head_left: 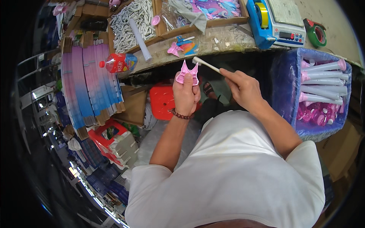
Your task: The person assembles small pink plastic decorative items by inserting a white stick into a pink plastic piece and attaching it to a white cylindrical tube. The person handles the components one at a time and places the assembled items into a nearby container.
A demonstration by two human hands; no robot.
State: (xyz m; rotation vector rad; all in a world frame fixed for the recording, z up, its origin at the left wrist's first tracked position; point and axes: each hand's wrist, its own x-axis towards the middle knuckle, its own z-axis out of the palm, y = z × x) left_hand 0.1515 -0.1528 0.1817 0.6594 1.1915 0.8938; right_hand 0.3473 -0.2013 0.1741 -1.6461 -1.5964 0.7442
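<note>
My left hand [184, 97] is closed around a pink plastic fishtail-shaped piece [188, 77], thumb on its front, its two points upward. In my right hand [245, 90], pinched between thumb and fingers, is a thin white stick [208, 66] with a knobbed end. That end is close to the upper right of the pink piece; whether they touch I cannot tell. Just beyond, on the bench edge [224, 41], lie another pink piece [175, 49] and a blue and orange flat piece [187, 46]. Part of the held piece is hidden by my fingers.
Small whitish parts fill a carton [127, 47] beside a white tube [140, 40]. A blue tape dispenser [258, 22] and scale [285, 36] stand right. Below them, a blue-lined bin [287, 87] holds white tubes. Folded cardboard [89, 76], a drink bottle [119, 62] and red stool [161, 102] are left.
</note>
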